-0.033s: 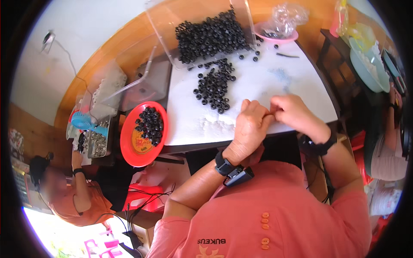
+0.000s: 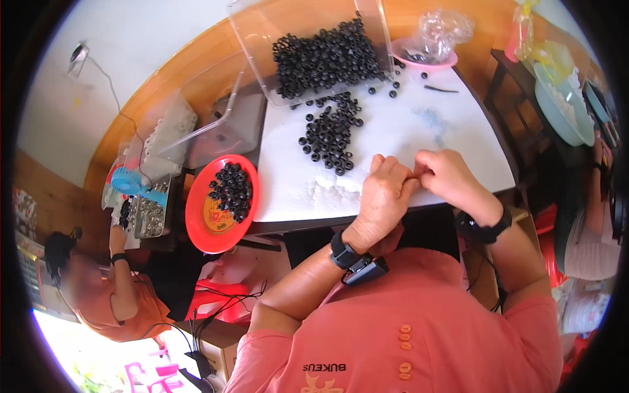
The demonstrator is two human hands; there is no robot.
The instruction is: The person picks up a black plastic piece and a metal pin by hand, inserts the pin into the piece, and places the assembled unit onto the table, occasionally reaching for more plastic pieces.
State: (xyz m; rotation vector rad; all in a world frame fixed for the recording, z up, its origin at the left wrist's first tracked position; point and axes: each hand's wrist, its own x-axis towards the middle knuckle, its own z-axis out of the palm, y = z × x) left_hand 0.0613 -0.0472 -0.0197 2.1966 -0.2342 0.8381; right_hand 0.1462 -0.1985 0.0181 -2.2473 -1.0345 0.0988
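Observation:
Above the front edge of the white tabletop (image 2: pixel 386 124), my left hand (image 2: pixel 381 200) and my right hand (image 2: pixel 451 178) meet fingertip to fingertip. Both are closed in a pinch; anything between the fingers is hidden or too small to make out. Beyond my left hand lies a loose heap of round black parts with holes (image 2: pixel 329 136). The heap spills from a tipped clear plastic bin (image 2: pixel 244 40) holding many more black parts (image 2: pixel 327 57). To the left, a red plate (image 2: pixel 196 219) carries another pile of them (image 2: pixel 230 190).
A pink dish (image 2: pixel 438 65) with a clear plastic bag (image 2: pixel 445 31) sits at the far right, near a thin black strip (image 2: pixel 441 89). Leftward are a blue fan (image 2: pixel 128 181), a tray of small parts (image 2: pixel 152 219) and a co-worker (image 2: pixel 128 298). Rightward stands a pale green basin (image 2: pixel 557 108).
The whole view has shifted slightly. My hands keep nearly the same pinched pose, and the black parts look unmoved.

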